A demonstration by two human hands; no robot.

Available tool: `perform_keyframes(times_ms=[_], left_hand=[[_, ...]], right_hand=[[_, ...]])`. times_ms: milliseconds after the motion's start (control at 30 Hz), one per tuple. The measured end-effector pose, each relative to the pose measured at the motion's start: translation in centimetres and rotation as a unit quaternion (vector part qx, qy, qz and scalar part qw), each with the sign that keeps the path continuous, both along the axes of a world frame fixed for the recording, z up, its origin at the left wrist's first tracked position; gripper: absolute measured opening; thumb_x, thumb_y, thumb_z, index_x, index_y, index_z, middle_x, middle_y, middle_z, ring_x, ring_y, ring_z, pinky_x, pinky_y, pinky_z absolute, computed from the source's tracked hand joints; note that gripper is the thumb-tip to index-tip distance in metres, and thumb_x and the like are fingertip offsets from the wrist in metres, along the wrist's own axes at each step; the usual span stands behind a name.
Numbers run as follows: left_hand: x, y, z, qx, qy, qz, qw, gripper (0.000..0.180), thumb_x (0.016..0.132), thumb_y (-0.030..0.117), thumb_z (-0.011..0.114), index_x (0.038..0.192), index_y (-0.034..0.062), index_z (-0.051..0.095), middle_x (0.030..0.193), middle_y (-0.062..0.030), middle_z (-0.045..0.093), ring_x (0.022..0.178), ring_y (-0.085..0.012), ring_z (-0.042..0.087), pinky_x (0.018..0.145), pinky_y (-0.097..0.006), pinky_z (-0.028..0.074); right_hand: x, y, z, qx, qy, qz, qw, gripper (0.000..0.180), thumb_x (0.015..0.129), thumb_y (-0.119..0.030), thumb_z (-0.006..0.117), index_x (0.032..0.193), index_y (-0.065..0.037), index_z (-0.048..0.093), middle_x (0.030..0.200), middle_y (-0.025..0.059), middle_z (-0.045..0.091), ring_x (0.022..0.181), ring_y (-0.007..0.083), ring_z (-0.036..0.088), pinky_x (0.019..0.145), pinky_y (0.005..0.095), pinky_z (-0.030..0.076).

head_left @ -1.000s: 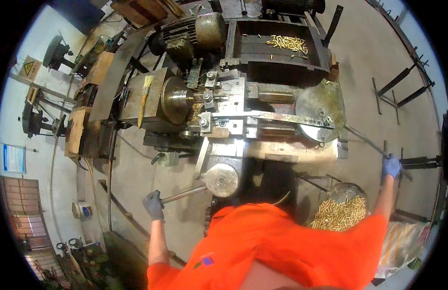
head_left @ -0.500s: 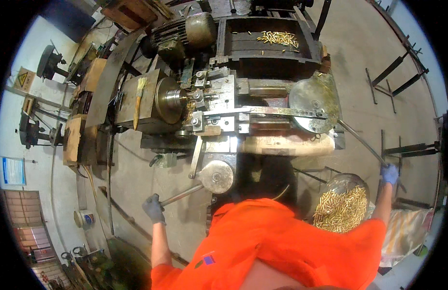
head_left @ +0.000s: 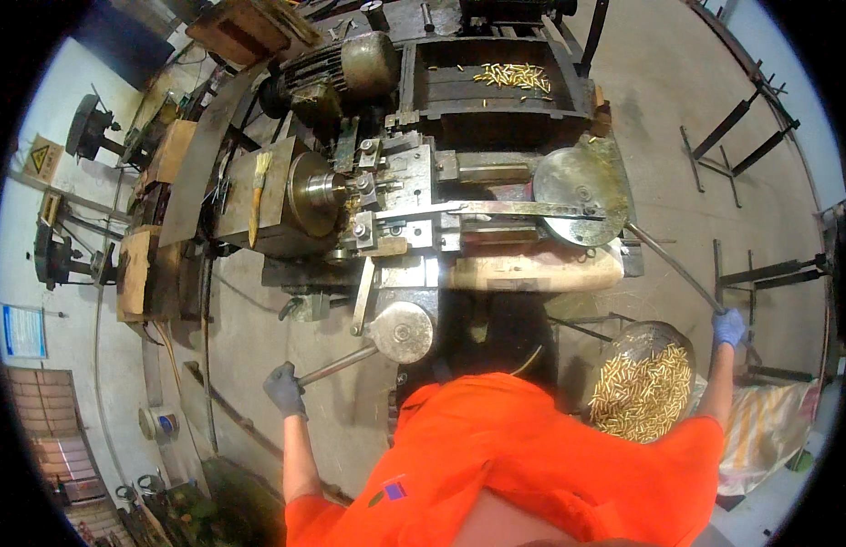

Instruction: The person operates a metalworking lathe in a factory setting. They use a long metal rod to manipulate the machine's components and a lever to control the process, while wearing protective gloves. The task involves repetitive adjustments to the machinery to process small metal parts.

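My left hand (head_left: 284,390), in a dark grey glove, is closed round the end of a steel lever (head_left: 337,366). That lever runs up to a round metal disc (head_left: 404,333) at the near side of a lathe. Far to the right, my right hand (head_left: 728,326), in a blue glove, grips a longer lever (head_left: 675,267) joined to a larger disc (head_left: 581,198). A flat linkage bar (head_left: 496,209) runs from this disc to the tool slide (head_left: 409,196). Facing the tool posts (head_left: 366,187) is the spindle chuck (head_left: 322,190); any workpiece there is too small to make out.
A round pan (head_left: 640,339) full of small brass-coloured pieces (head_left: 640,394) stands at the near right. More pieces lie in the dark metal tray (head_left: 496,117) behind the lathe. A brush (head_left: 258,199) rests on the headstock, near a motor (head_left: 342,73). Metal stands (head_left: 769,273) are farther right.
The whole view has shifted slightly, so the lathe appears a little farther left. Both hands keep their hold on the levers, and the levers look nearly unchanged relative to the machine.
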State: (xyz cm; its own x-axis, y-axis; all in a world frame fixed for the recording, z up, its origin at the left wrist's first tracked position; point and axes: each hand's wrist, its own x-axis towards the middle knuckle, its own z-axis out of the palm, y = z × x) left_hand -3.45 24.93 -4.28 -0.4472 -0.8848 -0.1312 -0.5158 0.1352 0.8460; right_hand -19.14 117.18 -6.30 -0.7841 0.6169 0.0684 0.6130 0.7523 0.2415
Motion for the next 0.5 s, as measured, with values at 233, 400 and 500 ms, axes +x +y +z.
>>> perform_keyframes(times_ms=[233, 400, 500], left_hand=[[0.9, 0.1, 0.1, 0.011, -0.004, -0.005, 1.0, 0.013, 0.078, 0.011, 0.064, 0.074, -0.0014, 0.062, 0.053, -0.0072, 0.053, 0.036, -0.0155, 0.046, 0.03, -0.029, 0.035], [-0.2, 2.5, 2.0, 0.002, 0.003, 0.018, 1.0, 0.021, 0.079, 0.009, 0.059, 0.059, 0.0034, 0.054, 0.048, -0.004, 0.047, 0.037, -0.012, 0.042, 0.034, -0.027, 0.034], [0.0, 2.2, 1.5, 0.003, 0.017, 0.024, 1.0, 0.021, 0.079, 0.009, 0.059, 0.059, 0.0037, 0.054, 0.048, -0.004, 0.046, 0.037, -0.0121, 0.042, 0.034, -0.027, 0.034]], right_hand=[[0.5, -1.3, 0.6, -0.005, 0.001, 0.003, 1.0, 0.037, 0.071, -0.039, 0.063, 0.088, -0.006, 0.064, 0.093, 0.0193, 0.064, 0.091, 0.0361, 0.06, 0.08, 0.0445, 0.046], [0.8, -1.2, 0.4, 0.002, -0.004, -0.008, 1.0, 0.037, 0.071, -0.039, 0.063, 0.088, -0.006, 0.064, 0.093, 0.0193, 0.064, 0.091, 0.0363, 0.06, 0.081, 0.045, 0.046], [0.9, -0.7, -0.3, 0.005, 0.012, -0.018, 1.0, 0.036, 0.07, -0.038, 0.064, 0.087, -0.006, 0.065, 0.093, 0.0189, 0.065, 0.091, 0.0354, 0.061, 0.081, 0.044, 0.046]])
